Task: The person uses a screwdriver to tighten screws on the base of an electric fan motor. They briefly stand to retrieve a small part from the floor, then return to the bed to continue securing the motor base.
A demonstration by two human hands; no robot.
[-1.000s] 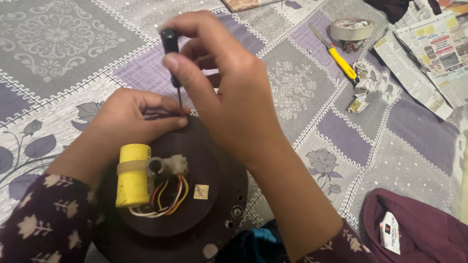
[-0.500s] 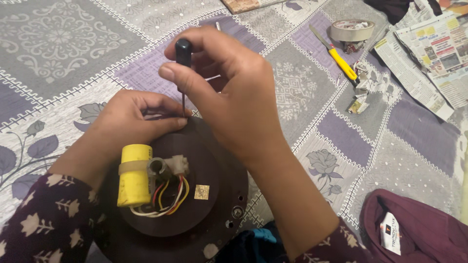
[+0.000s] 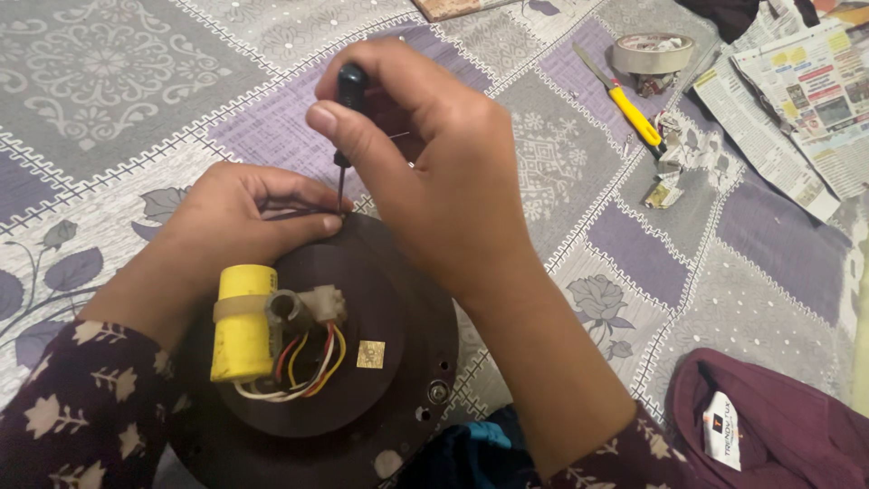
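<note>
Head view: the right hand (image 3: 444, 181) is closed around a screwdriver (image 3: 348, 118) with a black handle, thumb and fingers wrapped about the grip. The tool stands nearly upright, and its thin shaft runs down to the far rim of a round dark brown motor housing (image 3: 389, 308), which looks like the body of a ceiling fan motor. The left hand (image 3: 231, 231) rests on the far left edge of the housing, fingers curled and pressed together right beside the screwdriver tip; whether they pinch a small part there cannot be told.

The housing lies flat on a patterned bedspread (image 3: 118, 81) in grey and purple, close to the person's body. On its left part sits a yellow cylindrical capacitor (image 3: 243, 321), with a bundle of red, yellow and white wires (image 3: 303, 367) looping from it to a small grey terminal block (image 3: 308, 306) just beside it.

Well apart, at the upper right, lie a yellow-handled utility knife (image 3: 632, 113), a roll of tape (image 3: 652, 52) and some newspaper (image 3: 797, 100). A maroon garment (image 3: 787, 426) lies at the lower right.
</note>
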